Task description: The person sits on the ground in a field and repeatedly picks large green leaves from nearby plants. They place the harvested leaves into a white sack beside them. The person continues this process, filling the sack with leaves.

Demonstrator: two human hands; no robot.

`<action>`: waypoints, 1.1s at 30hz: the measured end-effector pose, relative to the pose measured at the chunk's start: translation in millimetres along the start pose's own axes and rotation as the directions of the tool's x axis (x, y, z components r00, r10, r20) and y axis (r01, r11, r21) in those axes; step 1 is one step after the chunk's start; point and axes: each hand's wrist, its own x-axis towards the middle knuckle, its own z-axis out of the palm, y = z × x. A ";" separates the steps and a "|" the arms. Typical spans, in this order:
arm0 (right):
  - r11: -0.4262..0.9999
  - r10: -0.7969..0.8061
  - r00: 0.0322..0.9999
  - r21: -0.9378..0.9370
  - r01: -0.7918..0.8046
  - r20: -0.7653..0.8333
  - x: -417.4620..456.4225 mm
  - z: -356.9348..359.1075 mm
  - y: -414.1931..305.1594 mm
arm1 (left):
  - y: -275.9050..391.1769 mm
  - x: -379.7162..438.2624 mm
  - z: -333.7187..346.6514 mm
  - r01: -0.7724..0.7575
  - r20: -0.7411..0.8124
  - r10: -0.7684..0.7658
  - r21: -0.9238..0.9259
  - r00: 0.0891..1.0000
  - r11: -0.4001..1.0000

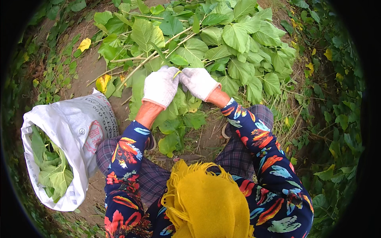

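My left hand (161,86), in a white knitted glove, is closed at the near edge of a heap of leafy green branches (238,38). Touching it, my right hand (198,82) wears a matching glove, its fingers curled and partly hidden. A thin yellow-green stalk (177,74) shows between the two hands, pinched at the left fingertips; what the right fingers hold cannot be made out. Large broad leaves hang below both hands. Long bare stems (151,56) run diagonally just beyond the left glove.
A white woven sack (71,119) bearing print lies on its side at the left, its mouth towards me, with green leaves (56,175) inside. My bent knees flank the near ground. Low vines and leafy plants (336,134) line both sides, with cut stalks (288,110) at the right.
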 end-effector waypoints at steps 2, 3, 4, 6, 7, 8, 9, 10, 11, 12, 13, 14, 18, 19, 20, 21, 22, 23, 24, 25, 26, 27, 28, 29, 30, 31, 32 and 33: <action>0.996 0.082 0.992 -0.042 -0.078 0.096 -2.0 6.1 2.6 | 2.6 -1.7 0.1 0.002 0.016 -0.003 0.048 1.000 0.999; 0.996 0.087 0.994 -0.039 -0.084 0.060 -3.3 9.1 3.1 | 3.2 -1.6 -0.2 0.001 0.014 -0.002 0.069 1.000 0.998; 0.996 0.082 0.995 -0.052 -0.079 0.053 -3.9 11.3 4.7 | 4.1 -1.4 -0.4 -0.001 0.012 0.000 0.090 1.000 0.996; 0.997 0.076 0.997 -0.031 -0.076 -0.001 -5.3 16.6 4.6 | 4.7 1.1 -1.9 0.002 0.021 -0.004 0.119 1.000 0.993; 0.997 0.073 0.996 0.003 -0.073 -0.047 -5.2 18.9 4.4 | 5.2 2.3 -2.7 0.006 0.038 -0.011 0.132 0.999 0.991; 0.999 0.040 0.985 -0.002 -0.041 -0.165 -4.9 20.7 3.9 | 5.4 5.0 -4.0 0.000 0.026 -0.004 0.132 1.000 0.991; 0.999 0.041 0.991 -0.022 -0.045 -0.125 -3.8 20.3 6.5 | 6.7 5.6 -4.6 -0.002 0.029 -0.001 0.132 1.000 0.991; 0.996 0.010 0.987 -0.082 -0.024 -0.159 -1.3 19.7 9.1 | 8.2 5.8 -5.1 -0.003 0.012 0.001 0.137 1.000 0.991; 0.990 -0.026 0.982 -0.143 -0.002 -0.190 1.9 18.7 12.1 | 9.8 4.4 -5.2 -0.052 0.093 0.040 0.123 0.995 0.991; 0.957 0.281 0.948 0.116 -0.265 -0.148 3.3 12.4 21.9 | 13.6 0.4 -3.9 -0.096 0.156 0.078 0.111 0.985 0.989; 0.793 0.545 0.838 0.343 -0.504 -0.029 4.1 2.8 35.1 | 15.0 -2.0 -2.5 -0.133 0.176 0.113 0.106 0.978 0.985; 0.603 0.715 0.694 0.579 -0.548 -0.087 7.2 -10.1 51.3 | 20.1 -11.1 0.5 -0.210 0.292 0.188 0.046 0.938 0.977; 0.238 0.926 0.356 0.929 -0.283 -0.128 -7.6 -48.4 65.7 | 15.0 -19.5 -3.5 -0.148 0.025 0.150 -0.047 0.988 0.988; 0.351 0.885 0.410 0.896 -0.273 -0.222 -20.9 -57.2 56.2 | 11.5 -16.9 -8.5 -0.111 -0.052 0.111 -0.015 0.993 0.994; 0.539 0.816 0.439 0.768 -0.345 -0.375 -37.5 -69.1 43.4 | 10.8 -15.9 -15.4 -0.101 -0.121 0.096 -0.034 0.988 0.994; 0.652 0.731 0.494 0.697 -0.299 -0.472 -57.0 -83.1 29.8 | 11.3 -13.9 -24.0 -0.108 -0.186 0.093 -0.074 0.978 0.991; 0.738 0.656 0.498 0.620 -0.265 -0.568 -79.1 -95.3 15.4 | 12.2 -13.2 -35.5 -0.132 -0.267 0.097 -0.119 0.959 0.984; 0.819 0.567 0.498 0.515 -0.254 -0.656 -101.2 -107.9 6.0 | 16.1 -14.2 -48.6 -0.167 -0.395 0.091 -0.161 0.914 0.973; 0.845 0.529 0.494 0.371 -0.386 -0.690 -128.7 -122.8 -0.4 | 19.8 -17.8 -65.3 -0.168 -0.462 0.058 -0.201 0.885 0.965; 0.917 0.372 0.560 0.198 -0.347 -0.740 -155.2 -135.9 -0.1 | 25.1 -23.6 -84.5 -0.181 -0.524 0.031 -0.237 0.851 0.955; 0.906 0.308 0.583 0.045 -0.420 -0.752 -182.1 -142.9 6.9 | 27.9 -30.1 -104.5 -0.198 -0.581 0.011 -0.259 0.813 0.946; 0.870 0.263 0.597 -0.080 -0.486 -0.758 -212.3 -151.5 14.7 | 32.3 -39.2 -127.7 -0.216 -0.629 -0.006 -0.276 0.777 0.937; 0.798 0.348 0.616 -0.120 -0.590 -0.707 -243.2 -155.0 24.3 | 33.9 -48.8 -152.4 -0.239 -0.670 -0.002 -0.267 0.742 0.933; 0.709 0.472 0.585 -0.110 -0.696 -0.660 -275.3 -151.6 32.5 | 36.8 -59.9 -175.6 -0.225 -0.699 -0.048 -0.293 0.714 0.929; 0.538 0.539 0.606 -0.315 -0.782 -0.585 -307.6 -143.0 39.1 | 37.5 -67.8 -199.7 -0.239 -0.772 -0.018 -0.219 0.635 0.946; 0.319 0.677 0.525 -0.437 -0.841 -0.515 -337.3 -127.0 42.1 | 37.3 -79.2 -224.3 -0.252 -0.787 -0.067 -0.275 0.613 0.928; 0.231 0.777 0.417 -0.403 -0.886 -0.471 -367.0 -106.7 39.0 | 33.9 -87.5 -251.0 -0.272 -0.843 -0.012 -0.187 0.538 0.944; 0.075 0.898 0.221 -0.364 -0.928 -0.381 -395.5 -86.9 33.5 | 31.3 -98.1 -276.0 -0.260 -0.872 -0.022 -0.170 0.488 0.950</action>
